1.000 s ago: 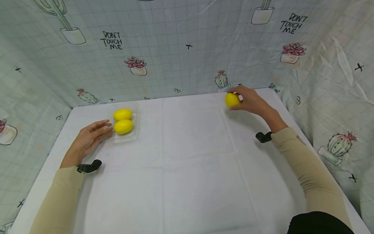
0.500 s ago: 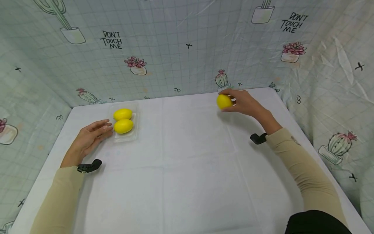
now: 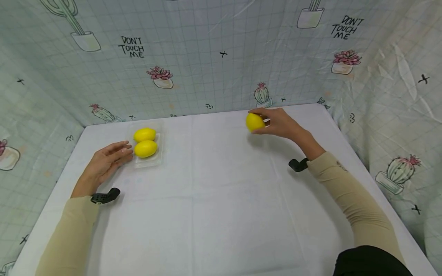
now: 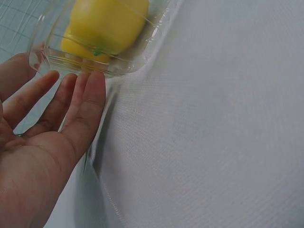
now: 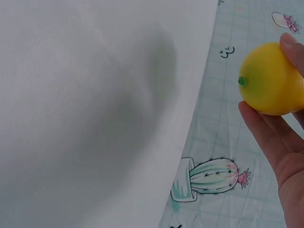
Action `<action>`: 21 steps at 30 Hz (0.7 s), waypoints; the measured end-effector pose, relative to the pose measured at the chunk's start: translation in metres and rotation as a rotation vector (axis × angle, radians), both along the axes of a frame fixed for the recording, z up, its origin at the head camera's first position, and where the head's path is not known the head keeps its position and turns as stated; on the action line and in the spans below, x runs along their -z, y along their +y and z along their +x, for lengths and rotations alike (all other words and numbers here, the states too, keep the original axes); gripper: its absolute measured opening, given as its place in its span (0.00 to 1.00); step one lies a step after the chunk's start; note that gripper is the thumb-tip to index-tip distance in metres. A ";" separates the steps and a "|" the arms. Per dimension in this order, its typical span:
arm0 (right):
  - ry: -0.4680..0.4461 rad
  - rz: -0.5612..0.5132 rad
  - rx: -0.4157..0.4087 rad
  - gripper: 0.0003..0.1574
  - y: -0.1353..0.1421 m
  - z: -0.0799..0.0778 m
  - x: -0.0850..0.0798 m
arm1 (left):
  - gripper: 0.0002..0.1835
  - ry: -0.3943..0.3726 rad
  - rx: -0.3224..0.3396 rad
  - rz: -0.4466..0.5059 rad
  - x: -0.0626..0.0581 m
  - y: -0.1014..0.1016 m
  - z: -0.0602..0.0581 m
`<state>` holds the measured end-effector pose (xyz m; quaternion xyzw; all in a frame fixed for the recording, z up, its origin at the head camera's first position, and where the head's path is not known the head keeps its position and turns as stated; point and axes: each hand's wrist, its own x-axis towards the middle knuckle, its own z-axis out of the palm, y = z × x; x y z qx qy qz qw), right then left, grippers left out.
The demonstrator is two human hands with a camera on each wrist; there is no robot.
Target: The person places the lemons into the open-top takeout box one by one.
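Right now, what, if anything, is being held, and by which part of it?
A lemon, by its sides, between the right fingers, its green tip uncovered. The left fingers, beside the tray, hold nothing.

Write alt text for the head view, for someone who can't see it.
A right hand holds a lemon above a white table. The left hand is beside a clear tray holding two more lemons, with a cactus-print cloth behind.

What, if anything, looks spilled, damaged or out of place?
Nothing stands out: two lemons sit in the clear tray beside the left hand, the right hand holds a third lemon, and the white tablecloth shows creases but no spill.
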<state>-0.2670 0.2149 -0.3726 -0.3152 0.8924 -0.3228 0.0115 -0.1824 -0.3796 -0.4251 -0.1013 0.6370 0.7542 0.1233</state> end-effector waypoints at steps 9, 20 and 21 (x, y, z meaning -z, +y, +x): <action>0.039 -0.027 -0.068 0.45 -0.014 0.000 -0.001 | 0.33 0.021 0.007 0.033 0.000 0.001 0.001; 0.054 -0.026 -0.096 0.45 -0.025 0.002 0.001 | 0.30 0.018 0.005 0.033 0.002 0.001 0.001; 0.054 -0.028 -0.100 0.45 -0.025 0.003 0.001 | 0.31 0.017 0.004 0.030 0.002 0.001 0.001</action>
